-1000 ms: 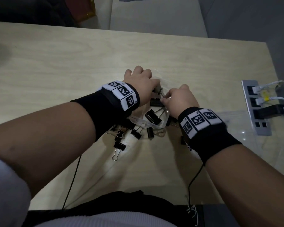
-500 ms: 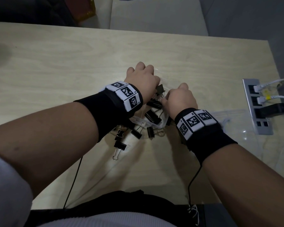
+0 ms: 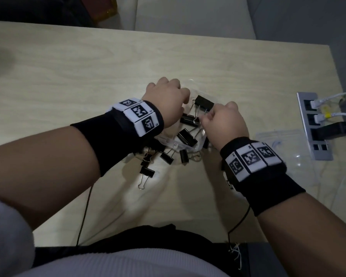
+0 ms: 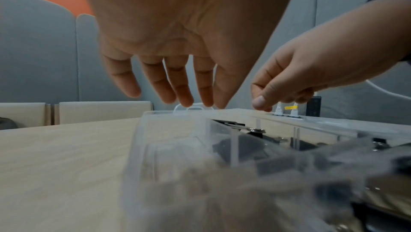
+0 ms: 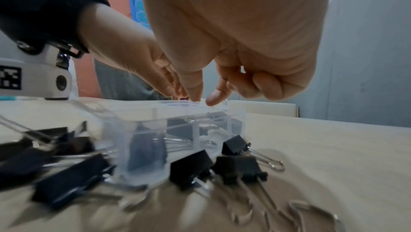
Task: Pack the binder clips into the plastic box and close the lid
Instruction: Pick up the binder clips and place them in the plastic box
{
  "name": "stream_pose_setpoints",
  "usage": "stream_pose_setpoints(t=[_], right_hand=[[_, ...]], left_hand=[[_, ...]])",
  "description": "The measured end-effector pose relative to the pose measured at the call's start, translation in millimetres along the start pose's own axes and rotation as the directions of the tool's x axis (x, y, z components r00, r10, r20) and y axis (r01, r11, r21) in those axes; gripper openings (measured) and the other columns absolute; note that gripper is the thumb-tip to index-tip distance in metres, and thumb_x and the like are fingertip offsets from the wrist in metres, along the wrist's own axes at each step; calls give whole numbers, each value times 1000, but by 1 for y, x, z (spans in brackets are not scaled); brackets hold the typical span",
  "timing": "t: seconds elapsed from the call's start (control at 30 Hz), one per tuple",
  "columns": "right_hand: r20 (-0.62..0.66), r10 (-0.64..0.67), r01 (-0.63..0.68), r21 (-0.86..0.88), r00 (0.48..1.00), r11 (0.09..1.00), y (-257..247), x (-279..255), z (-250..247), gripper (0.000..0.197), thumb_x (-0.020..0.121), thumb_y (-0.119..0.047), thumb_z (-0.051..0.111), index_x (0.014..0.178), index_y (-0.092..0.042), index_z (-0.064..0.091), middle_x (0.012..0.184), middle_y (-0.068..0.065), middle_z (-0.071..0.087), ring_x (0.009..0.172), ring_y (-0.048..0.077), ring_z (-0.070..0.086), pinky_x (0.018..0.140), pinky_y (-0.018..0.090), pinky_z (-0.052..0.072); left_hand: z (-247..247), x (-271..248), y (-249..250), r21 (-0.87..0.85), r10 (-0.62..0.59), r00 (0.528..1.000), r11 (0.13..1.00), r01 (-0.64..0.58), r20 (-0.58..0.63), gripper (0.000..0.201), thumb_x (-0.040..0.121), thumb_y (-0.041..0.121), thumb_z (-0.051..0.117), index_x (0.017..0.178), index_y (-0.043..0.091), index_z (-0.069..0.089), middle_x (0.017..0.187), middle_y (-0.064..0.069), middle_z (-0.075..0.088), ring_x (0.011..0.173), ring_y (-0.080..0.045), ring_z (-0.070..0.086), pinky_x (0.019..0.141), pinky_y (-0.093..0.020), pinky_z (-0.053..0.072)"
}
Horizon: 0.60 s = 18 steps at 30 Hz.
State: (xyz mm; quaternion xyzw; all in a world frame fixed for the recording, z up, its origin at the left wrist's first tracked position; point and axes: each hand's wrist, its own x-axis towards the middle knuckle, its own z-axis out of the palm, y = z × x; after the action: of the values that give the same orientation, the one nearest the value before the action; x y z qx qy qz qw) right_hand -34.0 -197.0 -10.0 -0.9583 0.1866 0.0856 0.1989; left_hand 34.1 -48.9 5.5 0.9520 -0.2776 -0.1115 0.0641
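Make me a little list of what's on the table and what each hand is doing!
box: clear plastic box, open, some clips inside
loose clips: black binder clips lie on the table beside the box
lid: clear lid lies flat, to the right of the box
left hand: left hand over the box, fingers straight, holding nothing
right hand: right hand over the box rim; grip cannot be told
also there: power strip with plugs
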Motion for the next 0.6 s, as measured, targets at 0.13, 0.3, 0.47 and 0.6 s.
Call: stream_pose_setpoints(t=[0.13,0.3,0.47,0.6], right_hand=[[-6,-135,135,69,991,988,3,-44,4,21,92,-32,53,75,-20,53,89,1,51,70,18,52,64,30,45],[299,-377,372,75,877,925,-2,-84,24,16,94,-36,51,92,-23,61,92,-9,55,83,11,55,72,27,46],[247,-410,415,36,878,909,-9,-88,41,27,91,-31,52,116,-21,59,114,-3,55,101,16,54,82,32,48],[225,-363,368,18,904,930,-3,-85,40,31,91,-31,54,120,-21,56,120,-2,53,108,18,53,88,37,50]], left_hand=[[-4,-35,-18,-110,-4,997,994,11,72,16,89,29,49,98,22,61,94,-2,65,81,-22,55,70,-34,46],[2,-79,-38,-12,-52,957,998,58,287,19,84,39,55,97,26,62,85,4,65,80,-21,58,70,-33,51],[23,-100,-43,54,-2,964,998,-13,265,51,80,47,61,127,32,48,120,1,56,103,-27,55,73,-35,46],[32,-100,-34,126,0,960,991,-37,281,47,83,50,54,128,37,48,122,2,55,106,-28,53,78,-37,43]])
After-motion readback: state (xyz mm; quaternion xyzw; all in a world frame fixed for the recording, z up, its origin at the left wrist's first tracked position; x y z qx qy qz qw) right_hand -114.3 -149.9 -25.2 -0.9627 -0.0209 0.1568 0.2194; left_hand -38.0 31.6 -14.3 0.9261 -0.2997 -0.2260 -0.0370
